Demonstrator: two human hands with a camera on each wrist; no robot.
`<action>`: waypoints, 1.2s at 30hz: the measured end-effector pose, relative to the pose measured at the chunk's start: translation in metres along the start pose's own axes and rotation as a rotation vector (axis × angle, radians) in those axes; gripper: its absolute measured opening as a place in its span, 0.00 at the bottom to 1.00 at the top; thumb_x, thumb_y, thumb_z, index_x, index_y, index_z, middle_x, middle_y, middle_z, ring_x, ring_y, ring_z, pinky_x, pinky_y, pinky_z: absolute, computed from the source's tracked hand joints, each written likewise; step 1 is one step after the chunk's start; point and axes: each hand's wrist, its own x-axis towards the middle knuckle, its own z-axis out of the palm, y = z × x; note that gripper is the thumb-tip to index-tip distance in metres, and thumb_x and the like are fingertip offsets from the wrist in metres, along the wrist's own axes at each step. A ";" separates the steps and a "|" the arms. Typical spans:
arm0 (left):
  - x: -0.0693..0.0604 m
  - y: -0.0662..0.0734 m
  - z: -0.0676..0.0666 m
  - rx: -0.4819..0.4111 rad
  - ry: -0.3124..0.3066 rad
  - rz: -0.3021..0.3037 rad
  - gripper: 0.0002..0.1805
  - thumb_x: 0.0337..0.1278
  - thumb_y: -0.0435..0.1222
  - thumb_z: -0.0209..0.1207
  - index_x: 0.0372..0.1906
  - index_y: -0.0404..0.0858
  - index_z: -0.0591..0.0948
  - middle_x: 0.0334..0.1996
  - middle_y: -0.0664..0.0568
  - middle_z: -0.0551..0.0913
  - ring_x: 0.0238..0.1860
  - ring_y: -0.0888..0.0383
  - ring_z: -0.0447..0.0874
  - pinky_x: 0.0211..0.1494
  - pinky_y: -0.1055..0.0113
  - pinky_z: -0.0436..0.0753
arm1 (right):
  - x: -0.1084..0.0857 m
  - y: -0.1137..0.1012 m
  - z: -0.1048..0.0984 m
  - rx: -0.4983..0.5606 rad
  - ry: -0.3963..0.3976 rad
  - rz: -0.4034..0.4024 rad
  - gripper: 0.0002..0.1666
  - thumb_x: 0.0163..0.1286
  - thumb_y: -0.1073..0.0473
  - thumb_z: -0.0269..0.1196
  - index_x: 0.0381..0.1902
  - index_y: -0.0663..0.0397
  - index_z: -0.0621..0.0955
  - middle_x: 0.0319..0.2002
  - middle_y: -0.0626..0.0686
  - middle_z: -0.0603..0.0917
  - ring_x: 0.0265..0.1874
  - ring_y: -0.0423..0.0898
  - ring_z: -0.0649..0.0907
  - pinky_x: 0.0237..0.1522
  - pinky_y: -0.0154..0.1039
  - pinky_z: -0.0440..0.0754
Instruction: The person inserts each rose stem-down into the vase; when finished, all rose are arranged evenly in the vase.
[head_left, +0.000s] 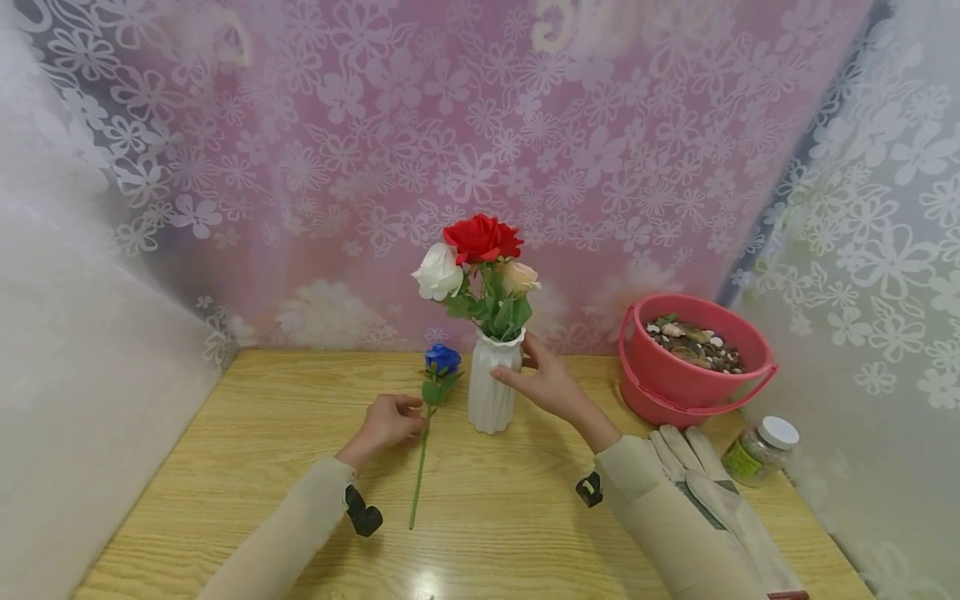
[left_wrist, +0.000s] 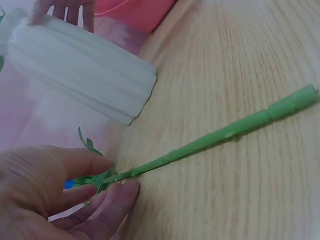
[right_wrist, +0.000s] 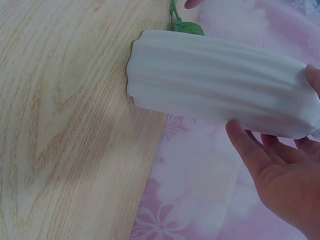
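Observation:
A white ribbed vase (head_left: 495,383) stands upright on the wooden table, holding a red rose (head_left: 482,239), a white rose (head_left: 438,272) and a pale peach rose (head_left: 519,277) with green leaves. My right hand (head_left: 551,382) grips the vase near its neck, thumb in front and fingers behind; the right wrist view shows the vase (right_wrist: 220,82) between them. Left of the vase lies a blue rose (head_left: 442,358) on a long green stem (left_wrist: 210,140). My left hand (head_left: 388,423) pinches this stem just below the leaves, its fingertips close to the tabletop.
A pink bucket (head_left: 682,387) with shells and pebbles stands at the back right. In front of it lie pale work gloves (head_left: 716,492), partly under my right sleeve, and a white-lidded jar (head_left: 759,450). Flower-patterned sheeting (head_left: 337,167) rises behind the table (head_left: 247,442) and on both sides.

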 end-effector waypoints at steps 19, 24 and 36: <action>0.002 0.001 0.010 0.187 0.014 0.062 0.27 0.50 0.24 0.74 0.59 0.22 0.83 0.28 0.50 0.78 0.21 0.59 0.85 0.28 0.66 0.90 | 0.002 0.002 0.000 0.005 0.004 -0.022 0.48 0.72 0.41 0.70 0.83 0.34 0.61 0.76 0.56 0.73 0.68 0.64 0.80 0.62 0.62 0.85; 0.001 0.005 0.010 0.188 0.023 0.055 0.26 0.49 0.22 0.71 0.57 0.22 0.84 0.29 0.47 0.81 0.22 0.51 0.91 0.29 0.64 0.91 | 0.000 0.001 0.000 0.001 0.006 -0.010 0.49 0.72 0.40 0.70 0.83 0.32 0.60 0.76 0.55 0.73 0.68 0.63 0.80 0.62 0.62 0.86; 0.003 0.010 0.011 0.258 0.055 -0.003 0.27 0.49 0.26 0.72 0.58 0.24 0.83 0.30 0.41 0.91 0.20 0.53 0.90 0.37 0.63 0.91 | 0.001 0.003 0.000 0.004 0.003 -0.006 0.50 0.71 0.38 0.70 0.83 0.32 0.60 0.77 0.55 0.73 0.68 0.63 0.80 0.61 0.61 0.86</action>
